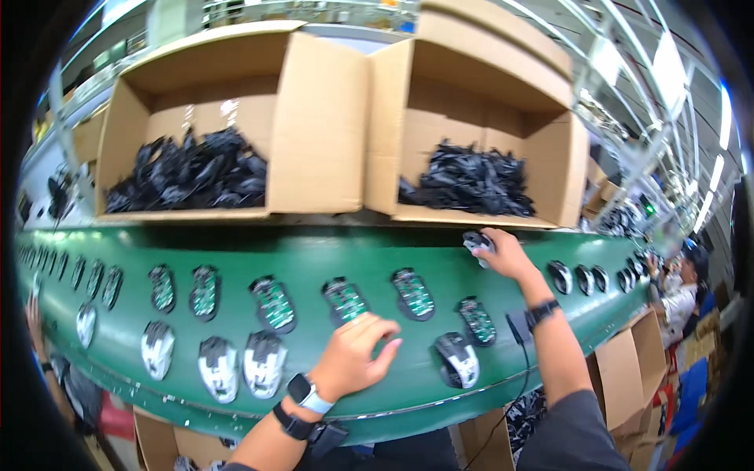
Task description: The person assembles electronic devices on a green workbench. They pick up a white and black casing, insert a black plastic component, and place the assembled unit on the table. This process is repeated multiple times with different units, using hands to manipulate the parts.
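My right hand (505,254) reaches across the green bench and is closed round a computer mouse (477,242) with dark and pale parts. Nearer me, my left hand (357,357) is held with its fingers bent and the thumb apart, and nothing shows between them. Just beyond its knuckles lies a mouse base with a green circuit board (343,296), partly hidden by the hand. Another mouse base (413,293) lies between my hands. On the near side are a base (477,321) and a mouse (458,359) with a white and black shell.
Two cardboard boxes of black plastic parts, left (196,173) and right (475,180), stand behind the green bench (393,365). White shells (264,363) and several bases line the left. Finished-looking mice (559,277) stand at right. A co-worker (682,290) sits far right; another person's arm (35,322) shows far left.
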{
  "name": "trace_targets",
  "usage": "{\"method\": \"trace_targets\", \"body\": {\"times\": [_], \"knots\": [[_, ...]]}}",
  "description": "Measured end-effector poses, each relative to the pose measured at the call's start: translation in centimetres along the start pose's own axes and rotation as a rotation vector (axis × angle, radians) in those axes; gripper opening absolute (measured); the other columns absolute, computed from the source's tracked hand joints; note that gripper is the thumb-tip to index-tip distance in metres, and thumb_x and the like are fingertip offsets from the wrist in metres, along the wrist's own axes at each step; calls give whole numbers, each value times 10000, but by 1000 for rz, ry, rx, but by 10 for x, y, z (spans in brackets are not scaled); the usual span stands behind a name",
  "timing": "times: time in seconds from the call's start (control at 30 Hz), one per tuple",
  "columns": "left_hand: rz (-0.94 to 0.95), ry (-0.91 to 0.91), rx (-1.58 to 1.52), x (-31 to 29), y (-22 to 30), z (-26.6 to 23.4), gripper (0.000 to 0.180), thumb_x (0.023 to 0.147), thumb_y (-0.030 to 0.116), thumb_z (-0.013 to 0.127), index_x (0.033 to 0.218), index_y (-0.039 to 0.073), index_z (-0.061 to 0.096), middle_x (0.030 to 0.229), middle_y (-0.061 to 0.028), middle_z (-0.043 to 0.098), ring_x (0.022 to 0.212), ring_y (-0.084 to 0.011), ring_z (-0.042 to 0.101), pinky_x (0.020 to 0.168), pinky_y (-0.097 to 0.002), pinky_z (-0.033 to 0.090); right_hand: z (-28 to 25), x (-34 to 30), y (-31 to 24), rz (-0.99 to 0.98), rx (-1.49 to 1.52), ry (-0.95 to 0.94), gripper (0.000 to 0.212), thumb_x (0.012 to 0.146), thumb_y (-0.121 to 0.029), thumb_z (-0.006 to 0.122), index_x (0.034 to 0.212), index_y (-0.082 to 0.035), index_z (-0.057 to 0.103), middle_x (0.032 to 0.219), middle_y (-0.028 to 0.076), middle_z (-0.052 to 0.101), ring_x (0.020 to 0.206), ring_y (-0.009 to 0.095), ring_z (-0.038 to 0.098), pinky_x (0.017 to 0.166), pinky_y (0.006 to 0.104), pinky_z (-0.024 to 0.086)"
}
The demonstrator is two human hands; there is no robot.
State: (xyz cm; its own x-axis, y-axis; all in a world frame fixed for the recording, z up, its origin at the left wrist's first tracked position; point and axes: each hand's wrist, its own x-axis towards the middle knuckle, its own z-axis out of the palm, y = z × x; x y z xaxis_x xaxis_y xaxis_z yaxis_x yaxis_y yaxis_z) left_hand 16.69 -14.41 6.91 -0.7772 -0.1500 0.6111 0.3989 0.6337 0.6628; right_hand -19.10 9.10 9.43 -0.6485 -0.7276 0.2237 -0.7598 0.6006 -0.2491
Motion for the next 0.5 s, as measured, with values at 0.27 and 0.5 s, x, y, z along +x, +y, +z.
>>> {"method": "trace_targets", "body": {"times": [0.27,0.5], "knots": [[-244,6,-896,-6,6,-14,793,1031,238,658,1633,67,171,1495,-139,396,1352,-220,473,1146,-395,408,-17,-94,-278,-378,524,67,529,904,-235,787,1380,-46,652,1187,169,656,1009,289,653,873,372,531],[-284,239,-852,-70,88,-73,625,958,344,713,1405,42,398,1127,-63,549,1005,-151,542,889,-303,477,-63,-157,-340,-573,668,238,754,934,-559,642,1399,31,577,1306,205,585,1205,328,578,1067,449,445]]}}
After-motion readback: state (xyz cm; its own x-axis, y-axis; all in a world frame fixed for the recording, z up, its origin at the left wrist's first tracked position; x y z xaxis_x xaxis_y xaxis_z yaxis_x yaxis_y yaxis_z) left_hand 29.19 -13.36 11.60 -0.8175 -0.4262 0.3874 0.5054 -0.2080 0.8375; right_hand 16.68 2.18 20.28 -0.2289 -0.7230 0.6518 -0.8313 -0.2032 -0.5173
